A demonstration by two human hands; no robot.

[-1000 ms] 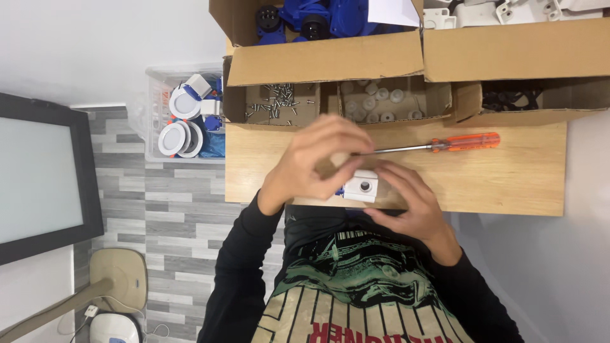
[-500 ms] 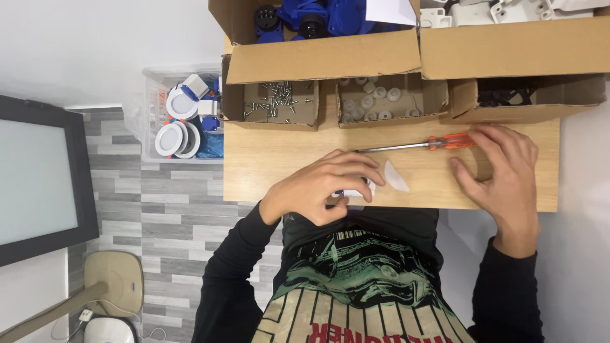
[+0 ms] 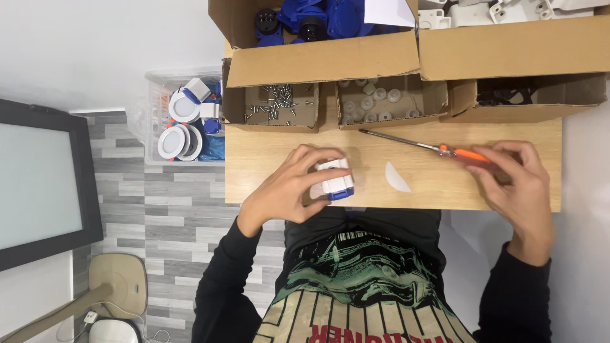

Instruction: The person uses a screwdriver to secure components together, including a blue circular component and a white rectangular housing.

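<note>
My left hand [image 3: 289, 185] grips a small white and blue plastic part [image 3: 335, 181] near the front edge of the wooden table [image 3: 432, 190]. At the right side of the table my right hand [image 3: 516, 184] closes on the orange handle of a screwdriver [image 3: 438, 149]. Its metal shaft lies across the table and points left toward the boxes. A small white half-round piece [image 3: 397, 178] lies on the table between the two hands.
Along the table's far edge stand open cardboard boxes: one with loose screws [image 3: 273, 105], one with white caps [image 3: 375, 101], one with dark parts [image 3: 515, 95]. Behind them are boxes of blue parts [image 3: 318, 16] and white parts [image 3: 483, 9]. A clear bin [image 3: 184, 117] of white round fittings sits left of the table.
My right hand left the white part, reached to the right and closed on the screwdriver handle. My left hand kept the part and turned it near the table's front edge.
</note>
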